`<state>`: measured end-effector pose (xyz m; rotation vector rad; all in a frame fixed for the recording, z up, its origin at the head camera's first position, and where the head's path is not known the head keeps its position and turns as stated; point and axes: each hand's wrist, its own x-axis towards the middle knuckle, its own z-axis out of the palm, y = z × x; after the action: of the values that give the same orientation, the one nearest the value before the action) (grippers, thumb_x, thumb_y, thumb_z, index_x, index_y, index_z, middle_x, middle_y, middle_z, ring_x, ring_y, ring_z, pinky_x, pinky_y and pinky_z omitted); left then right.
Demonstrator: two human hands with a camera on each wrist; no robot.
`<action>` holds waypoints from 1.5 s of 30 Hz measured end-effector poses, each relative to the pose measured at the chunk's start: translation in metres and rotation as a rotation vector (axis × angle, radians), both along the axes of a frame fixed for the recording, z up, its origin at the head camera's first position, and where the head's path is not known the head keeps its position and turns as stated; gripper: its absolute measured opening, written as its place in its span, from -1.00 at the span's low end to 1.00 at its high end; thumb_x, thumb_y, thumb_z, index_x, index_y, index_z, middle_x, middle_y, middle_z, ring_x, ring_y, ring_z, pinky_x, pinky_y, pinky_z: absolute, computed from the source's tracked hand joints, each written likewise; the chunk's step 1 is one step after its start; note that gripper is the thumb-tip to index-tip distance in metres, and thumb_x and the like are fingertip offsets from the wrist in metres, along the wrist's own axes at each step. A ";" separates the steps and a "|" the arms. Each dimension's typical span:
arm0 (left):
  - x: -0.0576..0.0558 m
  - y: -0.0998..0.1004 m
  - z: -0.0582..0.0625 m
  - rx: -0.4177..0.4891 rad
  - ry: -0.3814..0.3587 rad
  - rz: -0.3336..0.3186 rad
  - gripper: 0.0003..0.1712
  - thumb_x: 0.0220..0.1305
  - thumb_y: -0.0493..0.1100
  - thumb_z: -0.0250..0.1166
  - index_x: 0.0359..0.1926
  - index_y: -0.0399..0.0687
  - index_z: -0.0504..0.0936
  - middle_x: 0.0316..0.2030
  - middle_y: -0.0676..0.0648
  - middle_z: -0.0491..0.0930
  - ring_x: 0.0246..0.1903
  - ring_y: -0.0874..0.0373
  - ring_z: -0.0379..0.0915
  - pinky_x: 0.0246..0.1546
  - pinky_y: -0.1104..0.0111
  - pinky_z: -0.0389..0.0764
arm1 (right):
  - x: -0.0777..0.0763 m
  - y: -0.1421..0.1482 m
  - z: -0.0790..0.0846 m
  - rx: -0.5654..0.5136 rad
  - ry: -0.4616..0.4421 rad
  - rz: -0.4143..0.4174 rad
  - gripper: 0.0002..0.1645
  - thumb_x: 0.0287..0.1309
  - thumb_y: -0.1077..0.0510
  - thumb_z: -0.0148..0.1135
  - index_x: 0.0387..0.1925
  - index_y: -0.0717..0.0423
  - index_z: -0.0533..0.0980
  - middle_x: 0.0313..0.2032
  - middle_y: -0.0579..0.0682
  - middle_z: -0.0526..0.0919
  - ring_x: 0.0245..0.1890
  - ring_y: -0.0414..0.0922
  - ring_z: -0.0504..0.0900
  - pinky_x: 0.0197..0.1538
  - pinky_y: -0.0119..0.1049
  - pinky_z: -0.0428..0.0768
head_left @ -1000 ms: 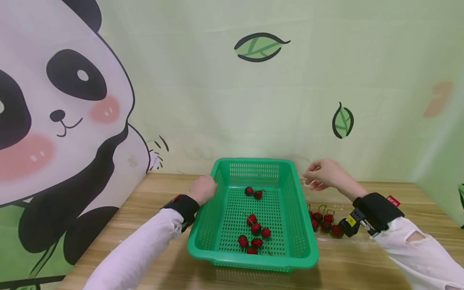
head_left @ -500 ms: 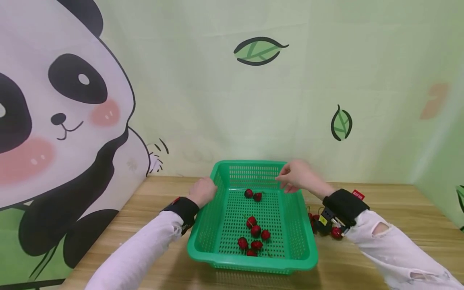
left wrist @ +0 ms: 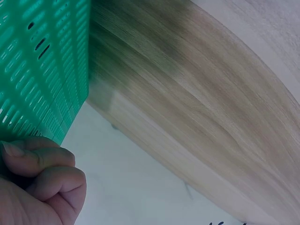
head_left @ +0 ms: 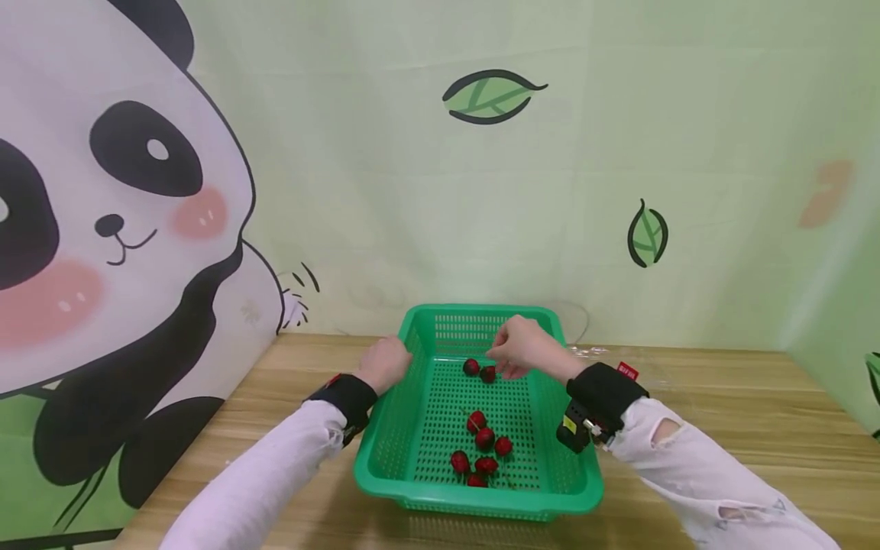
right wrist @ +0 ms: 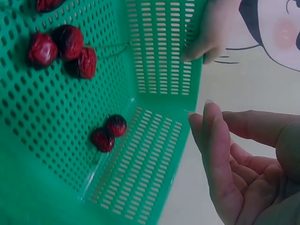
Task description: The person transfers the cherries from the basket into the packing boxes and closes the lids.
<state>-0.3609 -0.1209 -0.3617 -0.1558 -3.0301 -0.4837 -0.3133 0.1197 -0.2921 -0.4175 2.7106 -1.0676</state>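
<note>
A green plastic basket (head_left: 481, 500) with slotted sides stands on the table. My left hand (head_left: 385, 363) grips its left rim; in the left wrist view the fingers (left wrist: 58, 185) are curled beside the slotted wall. Inside, two dark red cherries (head_left: 470, 367) lie near the back, and several more cherries (head_left: 484, 438) with stems lie toward the front. My right hand (head_left: 525, 347) hovers over the back right of the basket, fingertips close to the two rear cherries. Nothing shows between its thumb and fingers (right wrist: 218, 159) in the right wrist view.
Clear plastic (head_left: 591, 351) lies on the wooden table (head_left: 749, 412) right of the basket, partly covered by my right wrist. A pale green cloth backdrop (head_left: 385, 191) with a panda (head_left: 131, 252) rises behind and at the left.
My right hand has moved left, from over the plastic and the cherries beside the basket to inside the rim. Its wrist now hides those cherries. The left hand stays on the rim.
</note>
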 end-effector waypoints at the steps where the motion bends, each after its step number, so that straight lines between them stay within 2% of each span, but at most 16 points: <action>1: 0.000 0.000 0.000 0.002 -0.002 0.001 -0.59 0.51 -0.18 0.05 0.03 -0.55 0.54 -0.06 -0.43 0.64 -0.02 -0.28 0.66 -0.03 -0.04 0.69 | 0.000 -0.003 -0.002 -0.002 0.000 0.006 -0.83 0.41 0.28 0.22 -0.28 0.35 0.63 -0.40 0.26 0.75 -0.61 -0.26 0.61 -0.32 -0.29 0.72; 7: -0.001 -0.002 -0.002 0.014 -0.021 0.015 -0.57 0.53 -0.16 0.05 0.06 -0.55 0.52 -0.05 -0.42 0.63 -0.03 -0.28 0.66 -0.04 -0.03 0.69 | -0.003 -0.021 -0.015 -0.003 -0.002 0.031 -0.79 0.37 0.30 0.26 -0.42 0.30 0.63 -0.46 0.23 0.75 -0.66 -0.27 0.58 -0.37 -0.31 0.71; 9: -0.001 -0.002 -0.003 0.009 -0.023 0.014 -0.57 0.54 -0.16 0.06 0.07 -0.55 0.51 -0.04 -0.42 0.63 -0.02 -0.28 0.66 -0.04 -0.03 0.69 | -0.005 -0.026 -0.021 0.017 -0.010 0.026 -0.80 0.36 0.29 0.29 -0.41 0.29 0.66 -0.44 0.24 0.76 -0.62 -0.17 0.64 -0.33 -0.26 0.73; 13: 0.000 -0.002 -0.003 -0.003 -0.021 0.009 -0.57 0.54 -0.16 0.06 0.08 -0.55 0.51 -0.04 -0.42 0.63 -0.02 -0.28 0.66 -0.05 -0.04 0.70 | -0.021 -0.032 -0.047 0.082 0.004 0.039 -0.82 0.32 0.23 0.36 -0.39 0.26 0.69 -0.46 0.19 0.75 -0.50 -0.03 0.72 -0.29 -0.19 0.73; 15: -0.001 -0.001 -0.003 -0.006 -0.021 0.008 -0.56 0.54 -0.15 0.06 0.08 -0.55 0.51 -0.04 -0.42 0.64 -0.01 -0.29 0.66 -0.04 -0.05 0.70 | -0.037 -0.030 -0.068 0.083 0.014 0.083 -0.79 0.29 0.18 0.41 -0.45 0.17 0.69 -0.53 0.09 0.72 -0.52 -0.06 0.72 -0.34 -0.22 0.71; 17: -0.001 -0.001 -0.004 -0.004 -0.019 0.011 -0.57 0.54 -0.15 0.07 0.07 -0.54 0.52 -0.04 -0.42 0.64 -0.01 -0.29 0.66 -0.05 -0.05 0.70 | -0.041 -0.030 -0.078 0.098 0.012 0.105 -0.75 0.27 0.16 0.43 -0.52 0.14 0.67 -0.57 0.08 0.70 -0.55 -0.07 0.69 -0.37 -0.23 0.69; 20: -0.001 -0.001 -0.004 0.003 -0.018 0.015 -0.57 0.53 -0.15 0.06 0.06 -0.53 0.52 -0.05 -0.42 0.64 -0.02 -0.30 0.66 -0.05 -0.06 0.70 | -0.035 -0.033 -0.077 0.113 -0.025 0.108 -0.76 0.23 0.20 0.46 -0.54 0.19 0.69 -0.58 0.12 0.70 -0.58 -0.05 0.69 -0.41 -0.23 0.68; 21: -0.001 -0.001 -0.004 0.011 -0.018 0.020 -0.58 0.53 -0.15 0.06 0.05 -0.52 0.53 -0.05 -0.42 0.64 -0.02 -0.30 0.66 -0.05 -0.06 0.69 | -0.025 -0.037 -0.069 0.140 -0.040 0.082 -0.79 0.22 0.24 0.46 -0.51 0.25 0.70 -0.57 0.17 0.72 -0.58 -0.03 0.69 -0.40 -0.22 0.70; 26: 0.000 0.000 -0.003 0.035 -0.031 0.035 -0.59 0.51 -0.15 0.04 0.04 -0.50 0.54 -0.05 -0.42 0.64 -0.03 -0.29 0.66 -0.06 -0.06 0.69 | -0.004 -0.043 -0.057 0.178 -0.016 0.087 -0.85 0.21 0.29 0.44 -0.43 0.32 0.70 -0.54 0.20 0.74 -0.62 -0.07 0.68 -0.45 -0.29 0.69; 30: 0.001 0.001 -0.002 0.035 -0.038 0.038 -0.59 0.51 -0.16 0.03 0.04 -0.48 0.55 -0.03 -0.41 0.64 -0.04 -0.27 0.66 -0.07 -0.04 0.69 | -0.001 -0.044 -0.056 0.161 -0.021 0.093 -0.87 0.24 0.34 0.39 -0.41 0.36 0.69 -0.54 0.19 0.73 -0.65 -0.13 0.66 -0.45 -0.30 0.69; 36: 0.002 0.003 0.002 0.054 -0.038 0.059 -0.61 0.49 -0.17 0.03 0.04 -0.47 0.55 0.00 -0.40 0.64 -0.03 -0.24 0.65 -0.07 -0.03 0.68 | -0.001 -0.047 -0.056 0.147 0.017 0.141 -0.74 0.30 0.33 0.33 -0.49 0.45 0.68 -0.64 0.18 0.68 -0.75 -0.27 0.54 -0.47 -0.28 0.69; 45: 0.001 0.002 0.001 0.042 -0.030 0.050 -0.61 0.49 -0.16 0.04 0.02 -0.48 0.55 -0.04 -0.39 0.65 -0.06 -0.25 0.66 -0.09 -0.03 0.69 | 0.002 -0.051 -0.058 0.173 0.009 0.102 -0.79 0.24 0.33 0.39 -0.48 0.43 0.69 -0.62 0.20 0.70 -0.74 -0.23 0.54 -0.48 -0.29 0.67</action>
<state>-0.3598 -0.1187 -0.3608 -0.0706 -3.0423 -0.5503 -0.3111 0.0691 -0.3496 -0.5246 2.7278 -0.7998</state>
